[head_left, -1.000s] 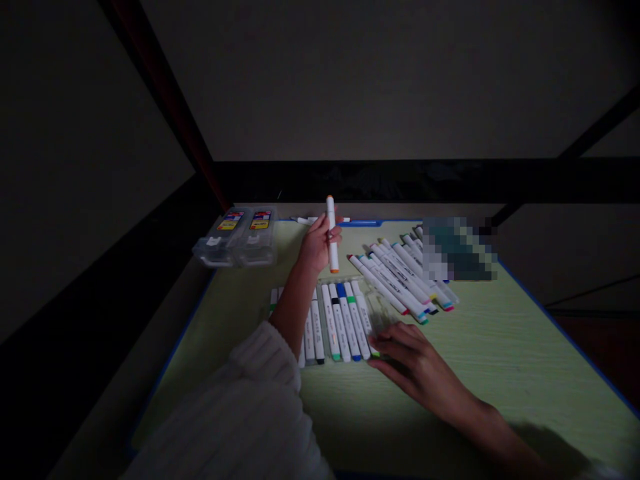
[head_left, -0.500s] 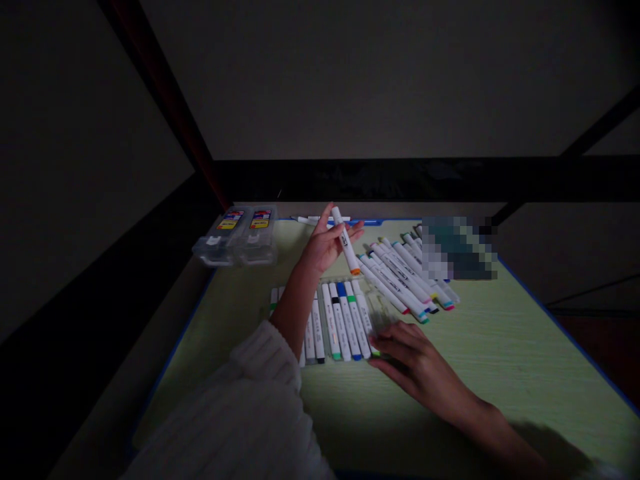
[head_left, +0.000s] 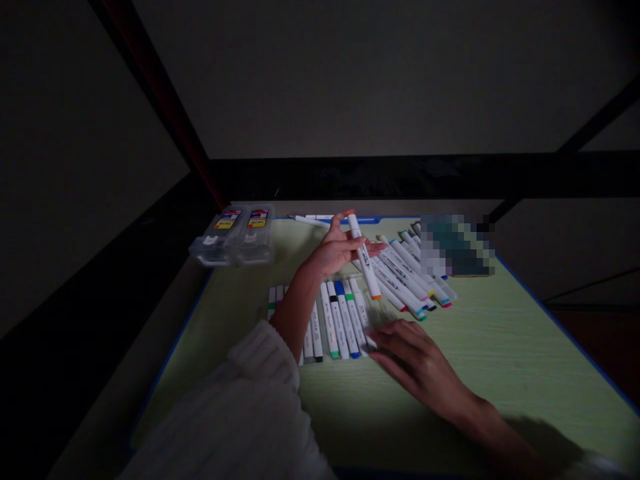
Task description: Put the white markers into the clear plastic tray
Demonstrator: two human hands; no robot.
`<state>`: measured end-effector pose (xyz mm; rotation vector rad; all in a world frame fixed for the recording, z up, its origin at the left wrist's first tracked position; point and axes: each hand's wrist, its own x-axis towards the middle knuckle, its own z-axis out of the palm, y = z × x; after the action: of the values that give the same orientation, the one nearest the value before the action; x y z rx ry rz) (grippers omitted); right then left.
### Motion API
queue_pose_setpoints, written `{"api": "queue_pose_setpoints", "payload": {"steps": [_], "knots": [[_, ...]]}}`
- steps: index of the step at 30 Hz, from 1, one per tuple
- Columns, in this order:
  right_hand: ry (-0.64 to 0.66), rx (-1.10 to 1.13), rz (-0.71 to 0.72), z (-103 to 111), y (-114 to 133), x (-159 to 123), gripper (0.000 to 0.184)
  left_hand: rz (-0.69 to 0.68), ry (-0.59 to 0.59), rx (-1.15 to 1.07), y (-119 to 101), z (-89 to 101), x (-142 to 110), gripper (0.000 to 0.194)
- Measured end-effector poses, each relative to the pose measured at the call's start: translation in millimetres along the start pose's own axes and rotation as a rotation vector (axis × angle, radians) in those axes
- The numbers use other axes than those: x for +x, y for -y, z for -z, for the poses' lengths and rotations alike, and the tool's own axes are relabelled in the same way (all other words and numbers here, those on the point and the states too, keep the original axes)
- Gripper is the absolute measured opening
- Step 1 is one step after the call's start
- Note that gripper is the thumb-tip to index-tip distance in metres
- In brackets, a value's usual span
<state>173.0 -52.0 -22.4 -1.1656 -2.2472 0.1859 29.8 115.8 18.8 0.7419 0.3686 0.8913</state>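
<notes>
My left hand [head_left: 336, 253] pinches the orange-tipped marker [head_left: 365, 259], presumably for easy steering, at one o'clock of the marker row [head_left: 330, 321], while my right hand [head_left: 419, 363], grip unclear, perhaps steadies that row's four-o'clock edge.

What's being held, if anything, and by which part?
The left hand holds an orange-tipped marker near its middle; whether the right hand holds anything, I can't tell.

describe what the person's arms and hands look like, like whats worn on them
The left arm wears a pale, ribbed knit sleeve that leaves part of the forearm bare. Only a pale edge of the right sleeve shows. The left hand and right hand are ungloved.
</notes>
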Motion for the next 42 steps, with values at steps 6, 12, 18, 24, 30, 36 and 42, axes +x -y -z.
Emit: {"api": "queue_pose_setpoints", "payload": {"steps": [6, 12, 18, 24, 30, 36, 42], "knots": [[-0.247, 0.05, -0.095, 6.0, 2.9, 1.1, 0.005, 0.059, 0.106, 0.041, 11.7, -4.6, -0.3, 0.062], [-0.256, 0.039, -0.1, 6.3, 2.8, -0.7, 0.003, 0.111, 0.197, 0.063, 21.7, -9.4, -0.4, 0.061], [-0.26, 0.038, -0.116, 6.7, 2.3, -2.8, 0.007, 0.115, 0.186, 0.044, 23.2, -11.4, -0.5, 0.058], [-0.271, 0.032, -0.124, 7.2, 3.0, 0.1, 0.009, 0.126, 0.212, 0.03, 28.1, -9.3, 1.0, 0.056], [-0.273, -0.007, -0.119, 8.1, 1.3, -0.6, 0.012, 0.163, 0.219, 0.019, 29.3, -10.8, 0.2, 0.055], [-0.262, -0.004, -0.122, 6.7, -1.2, -1.7, 0.008, 0.147, 0.264, 0.092, 28.4, -13.1, -1.3, 0.055], [-0.27, -0.012, -0.113, 7.9, 0.0, -0.1, 0.008, 0.139, 0.287, 0.111, 27.4, -14.2, -2.9, 0.06]]}}
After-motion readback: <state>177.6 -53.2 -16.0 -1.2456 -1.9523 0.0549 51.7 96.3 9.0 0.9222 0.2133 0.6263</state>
